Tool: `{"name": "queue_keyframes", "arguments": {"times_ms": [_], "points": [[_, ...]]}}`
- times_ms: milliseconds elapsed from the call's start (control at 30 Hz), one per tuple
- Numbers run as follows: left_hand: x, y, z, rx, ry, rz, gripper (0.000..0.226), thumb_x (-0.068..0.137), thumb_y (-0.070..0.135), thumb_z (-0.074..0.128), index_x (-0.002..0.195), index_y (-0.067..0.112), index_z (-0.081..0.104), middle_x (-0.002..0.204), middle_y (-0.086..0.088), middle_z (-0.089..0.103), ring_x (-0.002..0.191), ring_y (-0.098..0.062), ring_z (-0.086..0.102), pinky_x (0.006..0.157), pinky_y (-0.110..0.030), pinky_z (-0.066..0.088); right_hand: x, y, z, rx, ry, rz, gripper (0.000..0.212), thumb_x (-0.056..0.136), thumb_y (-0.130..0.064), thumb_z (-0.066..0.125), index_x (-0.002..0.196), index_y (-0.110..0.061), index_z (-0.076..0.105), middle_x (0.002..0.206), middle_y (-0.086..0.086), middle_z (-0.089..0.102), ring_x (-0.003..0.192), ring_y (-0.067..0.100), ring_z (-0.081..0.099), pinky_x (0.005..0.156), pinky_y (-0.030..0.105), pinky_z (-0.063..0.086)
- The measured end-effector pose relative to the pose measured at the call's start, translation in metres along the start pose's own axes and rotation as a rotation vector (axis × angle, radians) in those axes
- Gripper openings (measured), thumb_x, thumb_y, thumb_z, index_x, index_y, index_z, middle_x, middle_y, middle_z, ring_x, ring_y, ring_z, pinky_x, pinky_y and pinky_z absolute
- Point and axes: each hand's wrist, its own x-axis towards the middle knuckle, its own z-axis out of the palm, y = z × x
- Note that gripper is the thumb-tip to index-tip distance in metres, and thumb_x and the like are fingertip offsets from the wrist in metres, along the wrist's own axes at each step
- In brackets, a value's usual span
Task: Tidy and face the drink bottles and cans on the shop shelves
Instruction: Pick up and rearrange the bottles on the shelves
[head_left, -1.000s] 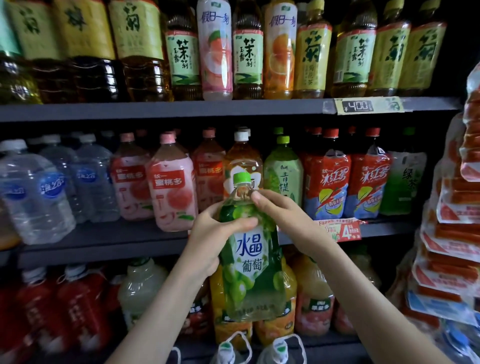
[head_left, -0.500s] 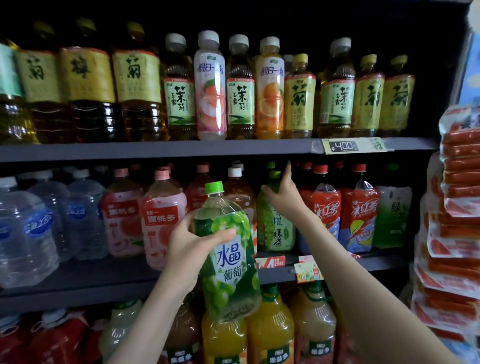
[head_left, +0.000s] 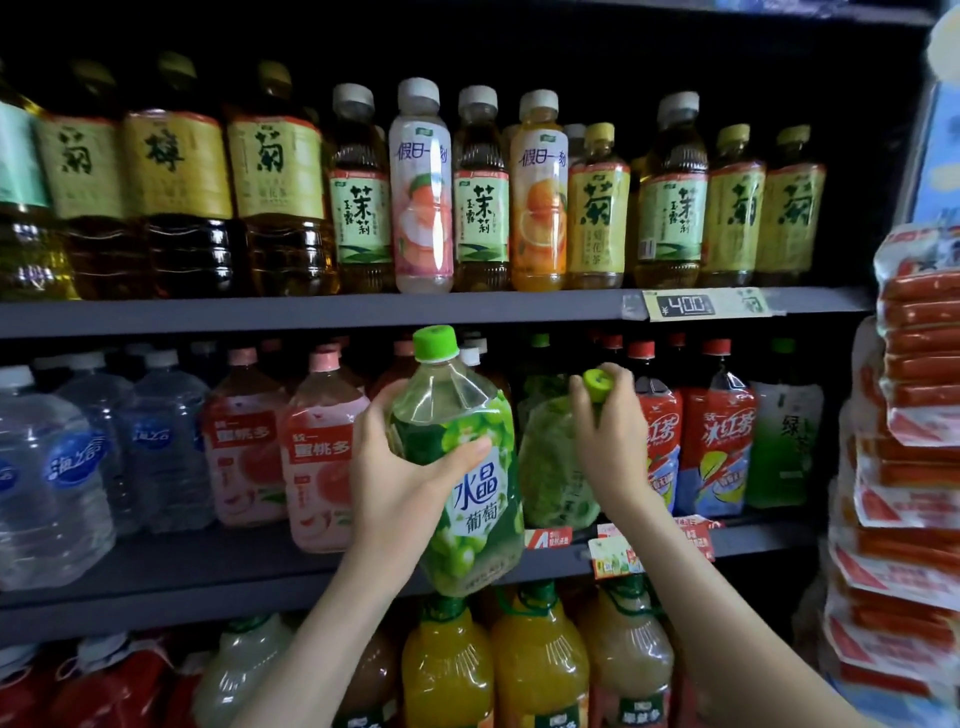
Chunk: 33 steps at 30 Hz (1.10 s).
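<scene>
Green film wraps the large clear plastic grape-drink bottle (head_left: 480, 501), which the left hand (head_left: 400, 467) holds upright in the air just in front of the dark middle shelf (head_left: 208, 566), its green cap just under the edge of the shelf above. Thumb and fingers (head_left: 457, 454) are curled round the bottle's shoulder, the thumb lying across the label. To the right of those fingers, the right hand (head_left: 613, 431) pinches the yellow-green cap (head_left: 596, 382) of a second green-labelled plastic bottle (head_left: 553, 467) on the same shelf, which seems to lean a little toward the camera. Red-labelled tea bottles (head_left: 722, 441) stand just right of that hand, and pink peach-drink bottles (head_left: 322, 457) stand left of the left hand. The held bottle looks full, so it is likely heavy for one hand; its thin walls would give under a squeeze and the glossy film may slide. A safer hold is probably the moulded shoulder or the stiff neck under the cap, with a palm under the base when setting it down, label outward.
</scene>
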Motion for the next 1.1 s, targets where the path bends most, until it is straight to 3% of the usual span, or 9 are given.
{"name": "queue_keyframes", "arguments": {"times_ms": [133,200,367,500,800,933,1100], "points": [[0.006,0.003,0.018,0.028,-0.022,0.093,0.078,0.057,0.039,0.085,0.124,0.033,0.046,0.123,0.003,0.054,0.114,-0.012,0.055,0.093,-0.038,0.05,-0.005,-0.011,-0.051,0.078,0.098,0.021,0.037,0.096,-0.032,0.048,0.122,-0.006,0.047,0.093,0.005,0.062,0.075,0.013,0.057,0.065,0.019,0.042],[0.01,0.006,0.033,0.055,-0.028,0.134,0.075,0.062,0.029,0.086,0.125,0.027,0.046,0.124,0.005,0.049,0.113,-0.001,0.051,0.095,-0.024,0.046,-0.004,-0.016,-0.078,0.071,0.106,0.027,0.03,0.096,-0.032,0.049,0.117,-0.011,0.049,0.083,-0.002,0.061,0.07,-0.003,0.053,0.059,0.006,0.039],[0.028,0.001,0.08,0.146,-0.153,0.148,0.074,0.067,0.027,0.083,0.13,0.021,0.043,0.126,0.006,0.045,0.115,-0.002,0.045,0.09,-0.004,0.035,-0.003,-0.014,-0.119,-0.021,0.028,0.042,0.017,0.095,-0.032,0.051,0.106,-0.02,0.05,0.075,-0.017,0.054,0.065,-0.011,0.05,0.057,0.002,0.037],[0.033,-0.016,0.112,0.229,-0.229,0.108,0.08,0.072,0.028,0.08,0.137,0.015,0.034,0.132,0.001,0.038,0.117,-0.006,0.039,0.094,-0.013,0.03,-0.008,-0.006,-0.133,-0.042,0.036,0.07,0.023,0.094,-0.028,0.053,0.11,-0.011,0.054,0.074,-0.016,0.052,0.062,-0.007,0.05,0.055,0.003,0.037],[0.046,-0.043,0.134,0.339,-0.317,-0.011,0.09,0.081,0.035,0.069,0.148,0.015,0.012,0.15,-0.003,0.02,0.137,-0.017,0.023,0.11,-0.029,0.023,-0.013,0.013,-0.148,-0.035,0.001,0.05,0.012,0.093,-0.025,0.056,0.1,-0.017,0.053,0.074,-0.013,0.056,0.066,-0.015,0.053,0.056,0.005,0.039],[0.056,-0.053,0.129,0.451,-0.44,-0.064,0.092,0.086,0.036,0.065,0.149,0.012,0.002,0.156,-0.006,0.008,0.143,-0.02,0.012,0.112,-0.03,0.016,-0.014,0.016,-0.142,-0.003,0.001,0.064,0.014,0.093,-0.025,0.055,0.102,-0.016,0.053,0.075,-0.011,0.056,0.064,-0.012,0.054,0.055,0.006,0.04],[0.064,-0.049,0.13,0.6,-0.43,-0.14,0.087,0.093,0.023,0.056,0.148,0.003,-0.009,0.157,-0.012,-0.011,0.145,-0.024,-0.003,0.114,-0.031,0.005,-0.019,0.012,-0.125,0.053,-0.037,0.08,0.011,0.093,-0.024,0.054,0.101,-0.017,0.051,0.076,-0.013,0.057,0.065,-0.017,0.054,0.053,0.003,0.039]]}}
